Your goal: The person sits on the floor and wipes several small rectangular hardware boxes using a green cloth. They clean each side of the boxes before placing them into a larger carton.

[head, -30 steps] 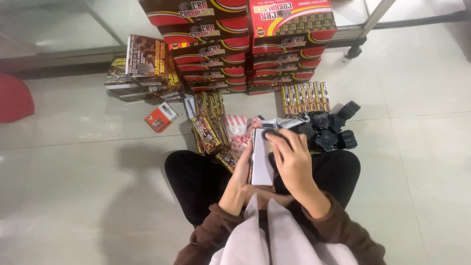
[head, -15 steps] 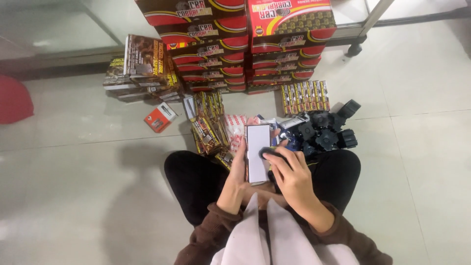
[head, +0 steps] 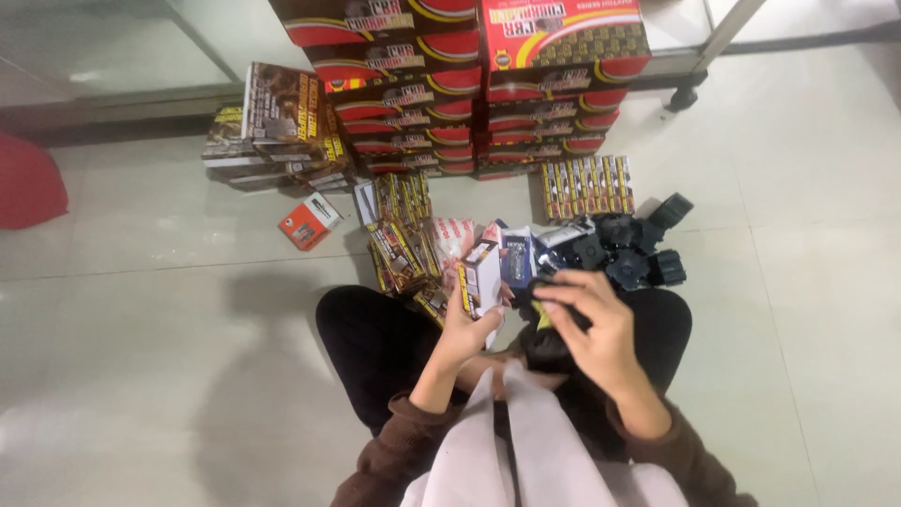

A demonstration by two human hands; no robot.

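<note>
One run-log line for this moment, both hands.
left hand: holds small white carton upright | right hand: grips black part | pile of black parts on floor ahead

Left hand point(head: 466, 329) grips small white carton point(head: 480, 275) upright; right hand point(head: 589, 324) pinches black part point(head: 544, 291) (shape unclear), stacked red boxes point(head: 488, 84) far.

A tall stack of red-and-black cardboard cartons point(head: 469, 84) stands farthest away; left of it lie flat brown printed boxes point(head: 272, 127), and nearer, probably loose, black plastic parts point(head: 629, 249) sit right of the small upright white carton point(head: 481, 277)
</note>
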